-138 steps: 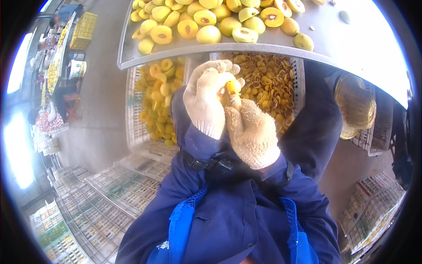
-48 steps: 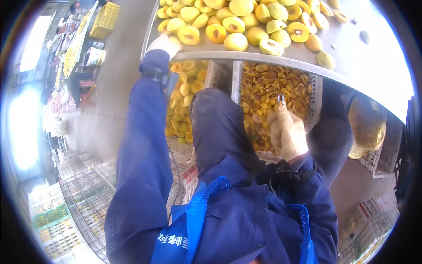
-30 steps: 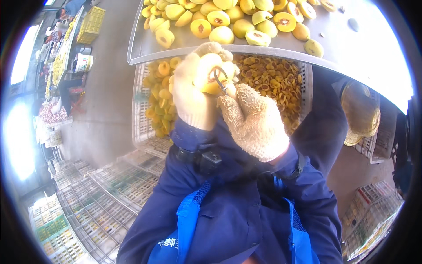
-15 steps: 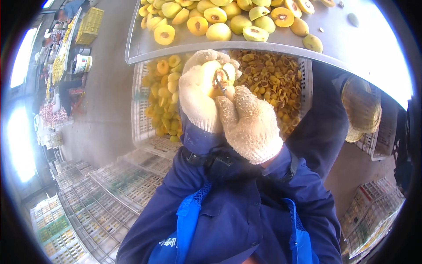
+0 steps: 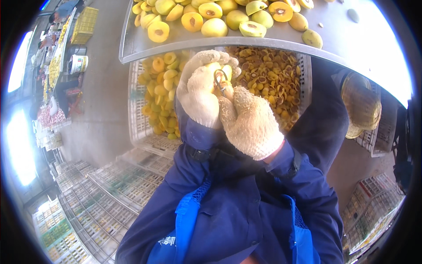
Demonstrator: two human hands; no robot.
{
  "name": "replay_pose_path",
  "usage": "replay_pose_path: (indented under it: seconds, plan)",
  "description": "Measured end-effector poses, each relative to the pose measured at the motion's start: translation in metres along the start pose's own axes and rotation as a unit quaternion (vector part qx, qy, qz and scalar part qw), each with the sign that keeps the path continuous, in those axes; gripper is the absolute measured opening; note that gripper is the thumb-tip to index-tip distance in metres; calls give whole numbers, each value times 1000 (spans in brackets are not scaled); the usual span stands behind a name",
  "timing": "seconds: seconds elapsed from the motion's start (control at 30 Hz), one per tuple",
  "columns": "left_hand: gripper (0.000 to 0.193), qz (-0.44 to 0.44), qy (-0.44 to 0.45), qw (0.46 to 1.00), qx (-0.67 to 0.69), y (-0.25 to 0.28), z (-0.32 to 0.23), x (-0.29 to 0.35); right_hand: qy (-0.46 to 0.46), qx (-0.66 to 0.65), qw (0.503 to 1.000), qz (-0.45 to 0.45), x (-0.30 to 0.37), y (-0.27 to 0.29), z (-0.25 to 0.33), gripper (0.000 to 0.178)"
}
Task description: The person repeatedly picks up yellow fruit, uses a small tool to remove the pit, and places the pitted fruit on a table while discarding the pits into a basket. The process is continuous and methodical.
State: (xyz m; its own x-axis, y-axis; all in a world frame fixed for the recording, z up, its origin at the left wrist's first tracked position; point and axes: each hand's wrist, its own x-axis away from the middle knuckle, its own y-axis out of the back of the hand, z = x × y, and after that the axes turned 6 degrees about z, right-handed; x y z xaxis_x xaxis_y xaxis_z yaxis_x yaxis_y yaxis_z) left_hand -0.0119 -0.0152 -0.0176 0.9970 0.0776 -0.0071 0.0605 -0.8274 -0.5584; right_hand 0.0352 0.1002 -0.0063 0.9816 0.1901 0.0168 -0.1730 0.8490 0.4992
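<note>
In my gloved left hand point(image 5: 198, 94) sits a cut yellow peach point(image 5: 227, 70), its fingers curled around it from the left and far side. My gloved right hand point(image 5: 252, 125) is closed on a pitting tool with a dark wire loop point(image 5: 215, 78). The loop lies against the open face of the fruit, by its brownish middle. Most of the tool's handle is hidden inside the glove. Both hands meet just below the metal table's near edge. Peach halves point(image 5: 192, 21) are heaped on the table beyond them.
Below the metal table point(image 5: 281, 40), a white crate point(image 5: 137, 112) holds peach halves on the left. Brown-yellow peach scraps point(image 5: 268, 81) fill the right side. Stacked crates point(image 5: 101, 198) stand at lower left, a wicker basket point(image 5: 362, 105) at right. Other people work far left near a white bucket point(image 5: 79, 64).
The wire loop has shifted slightly within the peach, and less of the fruit shows. Both hands stay nearly in place. The whole view has moved a little.
</note>
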Motion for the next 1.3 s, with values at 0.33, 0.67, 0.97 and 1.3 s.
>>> replay_pose_path:
  seconds: [0.33,0.67,0.97,1.3]
  plan:
    - [44,3,171,984,52,15,7,-17,0,51,999,-10,-1,-6,-14,28]
    - [40,-18,76,991,-106,10,10,-10,-2,32,999,-2,-1,-9,-18,26]
    - [31,-3,191,956,-222,7,0,-20,-31,-58,998,17,0,-11,-22,26]
    - [40,148,236,959,50,24,9,-31,-216,-588,732,269,3,28,-45,55]
